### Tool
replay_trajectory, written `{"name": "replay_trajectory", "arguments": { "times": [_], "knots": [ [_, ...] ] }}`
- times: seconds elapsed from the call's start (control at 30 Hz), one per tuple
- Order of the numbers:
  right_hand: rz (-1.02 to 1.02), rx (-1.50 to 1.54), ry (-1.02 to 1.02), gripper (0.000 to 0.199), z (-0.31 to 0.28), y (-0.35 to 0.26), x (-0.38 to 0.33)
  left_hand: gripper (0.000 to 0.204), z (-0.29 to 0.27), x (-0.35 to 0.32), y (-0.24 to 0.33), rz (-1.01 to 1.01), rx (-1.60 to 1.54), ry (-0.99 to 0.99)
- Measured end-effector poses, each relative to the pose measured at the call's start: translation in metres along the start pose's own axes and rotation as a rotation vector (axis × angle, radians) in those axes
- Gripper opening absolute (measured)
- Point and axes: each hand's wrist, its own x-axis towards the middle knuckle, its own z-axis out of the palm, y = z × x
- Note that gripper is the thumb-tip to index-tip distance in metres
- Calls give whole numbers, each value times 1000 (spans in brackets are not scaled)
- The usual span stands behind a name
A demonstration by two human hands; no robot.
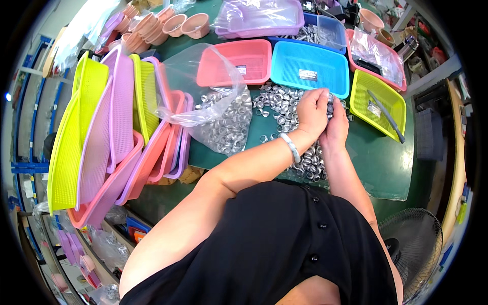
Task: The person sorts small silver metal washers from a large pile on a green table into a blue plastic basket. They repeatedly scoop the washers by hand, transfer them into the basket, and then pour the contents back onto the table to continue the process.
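Observation:
A heap of small silver metal rings (277, 104) is spread over the green table (378, 162) in front of me. My left hand (311, 109), with a pale bangle on its wrist, is closed around a stack of rings at the far right side of the heap. My right hand (336, 122) presses against it from the right, fingers curled on the same stack of rings (330, 101). More rings lie inside an open clear plastic bag (223, 119) to the left.
A pink tray (236, 61), a blue tray (310, 68) and a yellow tray (378, 101) holding a dark rod stand behind the heap. Yellow, lilac and pink trays lean stacked at left (109, 137). Pink bowls (173, 25) sit at the back. A fan (414, 244) stands lower right.

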Motion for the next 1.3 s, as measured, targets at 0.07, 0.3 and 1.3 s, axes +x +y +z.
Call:
{"name": "replay_trajectory", "arguments": {
  "times": [0.07, 0.3, 1.3],
  "knots": [
    [-9, 38, -109, 27, 27, -6, -4, 20, -17, 13, 25, 82, -29, 47],
    [-119, 85, -513, 25, 186, 12, -63, 18, -146, 62, 118, 399, -158, 287],
    [-682, -1572, -376, 93, -169, 24, -40, 107, -84, -72, -107, 301, 714, -596]
  ]
}}
